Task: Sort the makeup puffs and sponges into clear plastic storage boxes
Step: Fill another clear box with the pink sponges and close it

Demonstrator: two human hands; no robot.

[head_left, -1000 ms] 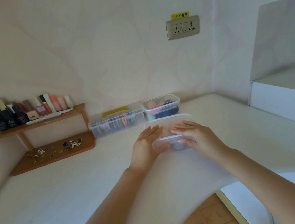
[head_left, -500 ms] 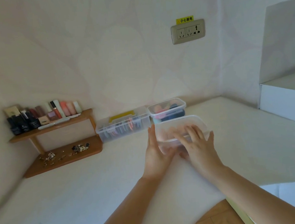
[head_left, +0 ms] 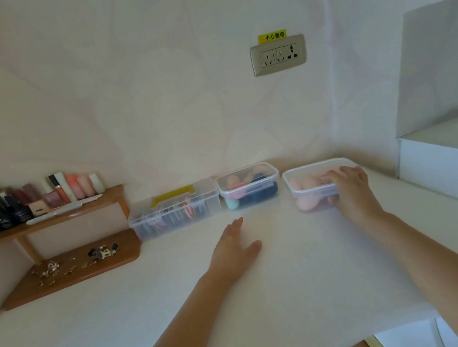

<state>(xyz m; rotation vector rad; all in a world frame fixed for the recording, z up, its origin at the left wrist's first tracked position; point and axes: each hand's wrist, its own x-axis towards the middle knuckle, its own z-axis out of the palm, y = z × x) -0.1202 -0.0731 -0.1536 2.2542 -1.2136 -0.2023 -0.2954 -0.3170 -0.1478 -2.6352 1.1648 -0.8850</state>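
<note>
Resting flat on the white bench (head_left: 181,309), nearest us, is the left hand (head_left: 235,249): grip spread, fingers straight and pointing toward the wall, holding nothing. Further out on the right, the right hand (head_left: 349,187) has its grip curled over the near right corner of the pink-sponge box (head_left: 307,185), fingers across the lid. That box sits on the bench near the back wall, lid on, with its long axis running left to right and pink sponges (head_left: 308,202) showing through. Just left of it stands a second clear box (head_left: 248,189) of pink, blue and teal sponges, then a longer organiser (head_left: 174,209) with a yellow handle. A wooden shelf (head_left: 54,216) of bottles fills the far left corner, and a wall socket (head_left: 278,54) sits high above.
</note>
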